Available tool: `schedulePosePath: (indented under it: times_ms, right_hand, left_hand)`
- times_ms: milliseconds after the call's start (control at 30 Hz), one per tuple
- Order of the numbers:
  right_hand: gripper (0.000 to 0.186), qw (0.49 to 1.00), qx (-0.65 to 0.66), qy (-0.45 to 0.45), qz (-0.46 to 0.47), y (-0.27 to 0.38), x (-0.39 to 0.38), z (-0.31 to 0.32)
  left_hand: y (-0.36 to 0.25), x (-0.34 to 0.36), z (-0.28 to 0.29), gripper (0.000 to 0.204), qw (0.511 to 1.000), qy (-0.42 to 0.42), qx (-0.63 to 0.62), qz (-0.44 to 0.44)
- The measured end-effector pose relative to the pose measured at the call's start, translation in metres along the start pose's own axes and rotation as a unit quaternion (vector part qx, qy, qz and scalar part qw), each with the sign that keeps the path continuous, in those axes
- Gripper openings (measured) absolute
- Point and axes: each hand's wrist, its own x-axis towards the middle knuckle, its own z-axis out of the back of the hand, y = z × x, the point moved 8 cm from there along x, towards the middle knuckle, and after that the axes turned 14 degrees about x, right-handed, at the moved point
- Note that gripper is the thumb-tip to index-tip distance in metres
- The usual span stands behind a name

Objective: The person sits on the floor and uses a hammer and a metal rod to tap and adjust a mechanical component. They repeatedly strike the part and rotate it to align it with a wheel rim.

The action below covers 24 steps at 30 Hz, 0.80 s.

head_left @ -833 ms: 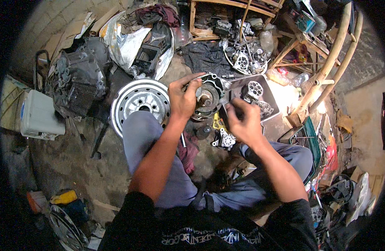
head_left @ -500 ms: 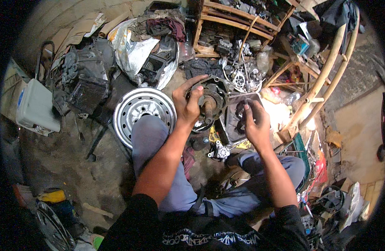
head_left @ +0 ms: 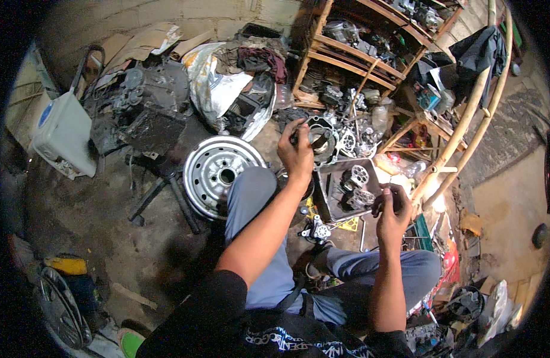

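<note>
My left hand (head_left: 297, 149) is closed on a round metal housing (head_left: 325, 134) with a dark centre, held above the parts in front of my knees. My right hand (head_left: 393, 209) has curled fingers at the right side of a rectangular metal pan (head_left: 327, 197); whatever they hold is too dark to make out. Inside the pan lie pale perforated metal parts (head_left: 358, 176). Just below it are a small silver component (head_left: 316, 232) and a yellow item (head_left: 349, 224) on the floor. A silver steel wheel rim (head_left: 206, 158) lies left of my left forearm, partly behind my knee.
A greasy engine casing (head_left: 152, 128) and a grey jerrycan (head_left: 66, 134) stand at left. A white sack (head_left: 206, 89) of cloths and parts is behind the rim. A wooden rack (head_left: 358, 51) holds metal parts; bamboo poles (head_left: 466, 137) lean at right.
The view has shifted, so the scene sits further right. My left hand has lifted the housing forward, away from me. My right hand has moved rightward, to the pan's edge.
</note>
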Motion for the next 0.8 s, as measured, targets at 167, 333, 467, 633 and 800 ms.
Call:
schedulePosePath:
  times_ms: [167,333,467,633,800]
  right_hand:
    - [0.013,0.992,-0.080,-0.052,0.088,0.002,-0.001,0.022]
    - [0.035,0.994,0.051,-0.014,-0.093,-0.025,0.012,-0.017]
    - [0.022,0.996,0.060,0.046,-0.041,0.006,0.028,-0.076]
    - [0.044,0.987,0.101,0.110,0.064,0.065,0.041,-0.125]
    - [0.026,0.917,0.254,0.300,0.060,0.098,0.031,-0.168]
  left_hand:
    - [0.005,-0.020,-0.010,0.028,0.994,0.000,-0.005,0.105]
    - [-0.005,-0.025,-0.009,0.034,0.996,0.023,0.019,0.087]
    - [-0.016,-0.022,0.009,0.036,0.996,0.011,-0.015,0.087]
    - [-0.089,-0.022,0.049,0.036,0.998,-0.018,0.032,0.058]
    - [-0.145,-0.006,0.096,0.043,0.995,-0.064,0.080,-0.004]
